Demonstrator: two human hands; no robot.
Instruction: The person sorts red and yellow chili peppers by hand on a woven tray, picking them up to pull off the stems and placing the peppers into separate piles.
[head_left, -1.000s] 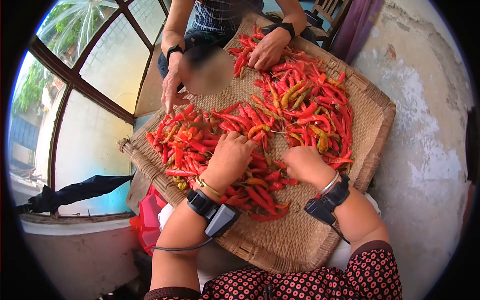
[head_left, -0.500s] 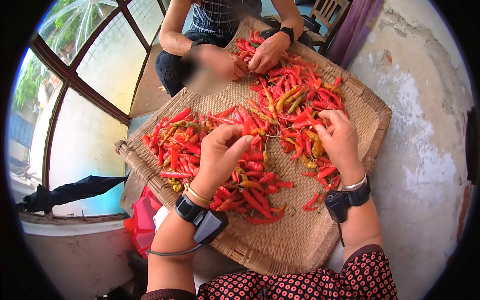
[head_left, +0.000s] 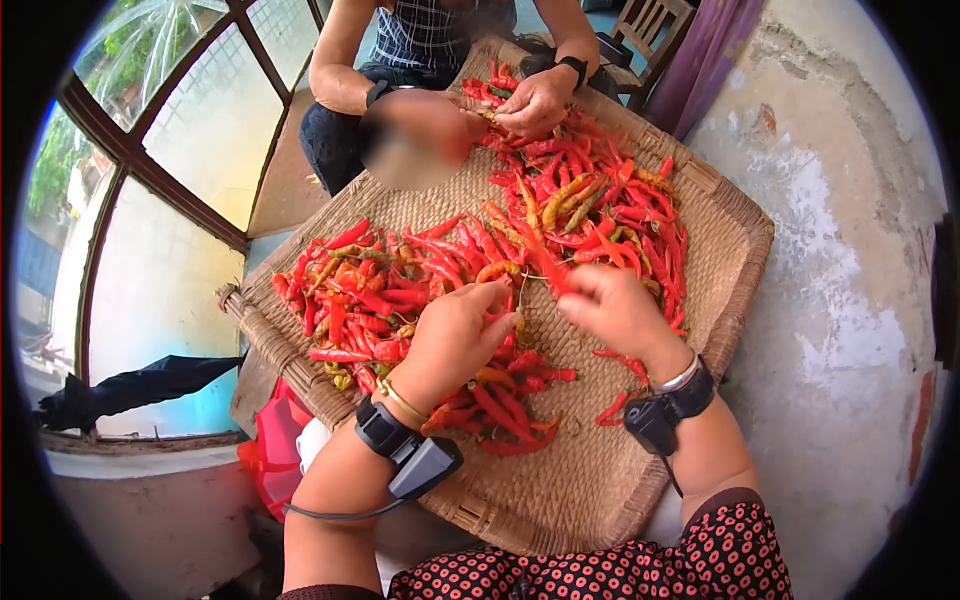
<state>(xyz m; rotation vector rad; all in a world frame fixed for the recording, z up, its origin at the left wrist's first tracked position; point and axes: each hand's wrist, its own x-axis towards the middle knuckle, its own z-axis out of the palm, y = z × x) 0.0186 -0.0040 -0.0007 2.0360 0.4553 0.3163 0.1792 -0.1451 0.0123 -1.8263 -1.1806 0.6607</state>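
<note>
My right hand [head_left: 622, 312] is closed on a red chili pepper [head_left: 543, 262], which points up and left from the fingertips and is slightly blurred. To its left, my left hand [head_left: 462, 328] has its fingers curled towards the thumb over the left pile; what sits between them, if anything, I cannot make out. Below my hands lie loose red chilies [head_left: 508, 410]. The left pile [head_left: 375, 300] mixes red, orange and greenish chilies, some wrinkled. A larger pile [head_left: 640, 215] spreads along the right side. Both piles rest on a woven tray [head_left: 590, 480].
Across the tray, another person's hands [head_left: 537, 102] work at the far chilies; part of that area is blurred. A folded dark umbrella [head_left: 150, 388] leans by the window at left. A pink-red plastic thing [head_left: 280, 450] lies below the tray. A worn wall [head_left: 830, 290] stands at right.
My right hand has moved left and down, carrying a red chili over the middle of the tray. My left hand has shifted slightly right and down; the red chili at its fingertips no longer shows there.
</note>
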